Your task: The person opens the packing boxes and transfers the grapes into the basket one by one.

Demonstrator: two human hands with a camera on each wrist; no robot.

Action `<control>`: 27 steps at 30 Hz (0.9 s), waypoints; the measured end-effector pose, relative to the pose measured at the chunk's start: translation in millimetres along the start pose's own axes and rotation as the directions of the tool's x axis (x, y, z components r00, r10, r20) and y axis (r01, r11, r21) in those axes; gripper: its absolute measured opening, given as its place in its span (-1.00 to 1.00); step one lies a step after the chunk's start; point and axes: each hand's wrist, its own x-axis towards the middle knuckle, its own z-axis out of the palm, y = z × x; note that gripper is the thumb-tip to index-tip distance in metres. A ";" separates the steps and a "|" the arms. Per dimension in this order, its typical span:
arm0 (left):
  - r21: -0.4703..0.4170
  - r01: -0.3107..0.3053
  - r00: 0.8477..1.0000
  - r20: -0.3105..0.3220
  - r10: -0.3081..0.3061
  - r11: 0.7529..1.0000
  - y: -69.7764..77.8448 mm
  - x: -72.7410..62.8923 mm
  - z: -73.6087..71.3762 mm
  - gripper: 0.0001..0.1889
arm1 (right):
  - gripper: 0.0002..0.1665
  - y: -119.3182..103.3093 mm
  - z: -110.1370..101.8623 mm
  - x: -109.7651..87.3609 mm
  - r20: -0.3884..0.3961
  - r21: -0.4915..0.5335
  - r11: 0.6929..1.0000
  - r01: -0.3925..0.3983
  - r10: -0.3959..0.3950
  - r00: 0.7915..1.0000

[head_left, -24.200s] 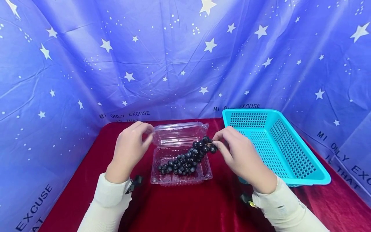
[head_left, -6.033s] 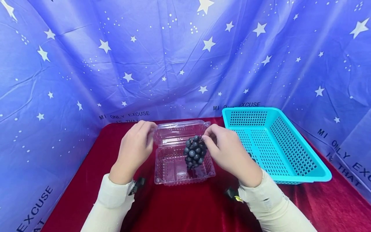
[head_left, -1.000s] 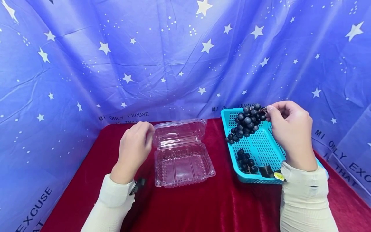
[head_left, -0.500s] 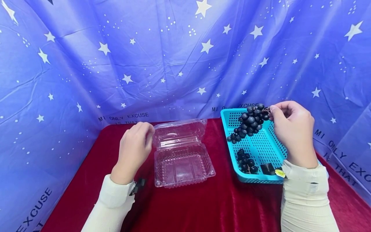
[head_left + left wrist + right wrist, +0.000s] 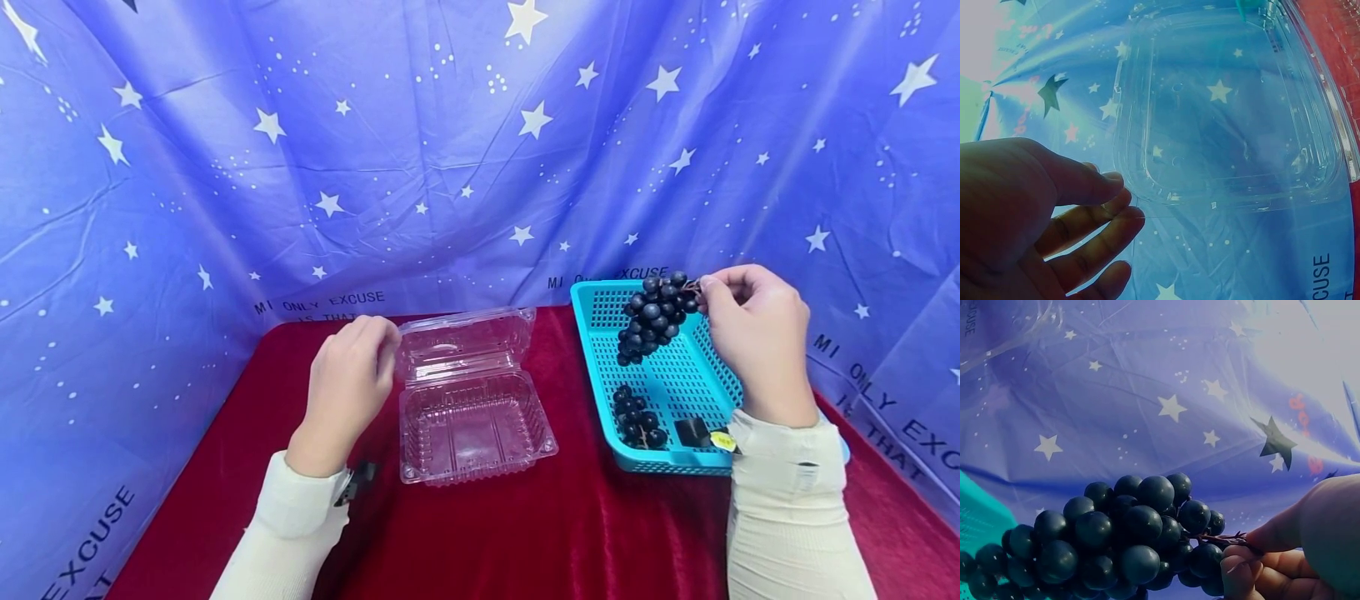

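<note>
My right hand [image 5: 757, 342] pinches the brown stem of a bunch of dark grapes [image 5: 651, 317], which hangs over the turquoise basket [image 5: 588, 333]. The right wrist view shows thumb and fingers closed on the stem beside the round grapes [image 5: 1141, 562]. A second bunch of dark grapes [image 5: 636, 417] lies in the basket's near left corner. My left hand [image 5: 348, 392] pinches the corner of the raised lid [image 5: 465, 342] of a clear plastic container [image 5: 476, 429]. In the left wrist view, thumb and fingertips meet at the lid's [image 5: 1222, 125] edge. Nothing lies in the container.
A dark red cloth [image 5: 480, 542] covers the table. Behind it hangs a blue curtain [image 5: 420, 150] with white stars. The right forearm and its wrist camera [image 5: 692, 432] hide the basket's near right part.
Earlier the grapes were in or over the container; one bunch now lies in the basket and the other has moved right above it. Lately this bunch has swung to hang more steeply.
</note>
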 end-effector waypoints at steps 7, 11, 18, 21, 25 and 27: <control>-0.001 0.004 1.000 -0.002 -0.004 1.000 0.8 0.0 -0.8 -0.95 | -0.54 7.2 6.1 5.1 0.050 -0.045 0.999 -0.001 0.003 0.999; -0.001 -0.003 1.000 -0.008 0.003 1.000 0.7 0.3 -0.6 -0.95 | -0.52 9.6 7.9 5.3 0.065 -0.063 0.998 0.007 -0.002 0.998; -0.007 -0.005 1.000 -0.011 0.005 1.000 0.8 0.9 0.1 -0.95 | -0.47 12.7 10.5 6.1 0.098 -0.097 0.995 0.010 0.000 0.995; -0.006 -0.006 1.000 -0.011 0.006 1.000 0.6 0.8 0.3 -0.94 | -0.45 13.9 12.6 7.1 0.110 -0.105 0.994 0.007 0.005 0.994; -0.004 -0.006 1.000 -0.009 0.006 1.000 0.3 0.7 0.2 -0.94 | -0.45 16.6 15.5 8.2 0.130 -0.110 0.994 -0.008 0.023 0.991; -0.005 -0.006 1.000 -0.008 0.006 1.000 0.3 0.7 0.0 -0.93 | -0.45 18.3 16.7 8.7 0.139 -0.119 0.993 -0.009 0.026 0.990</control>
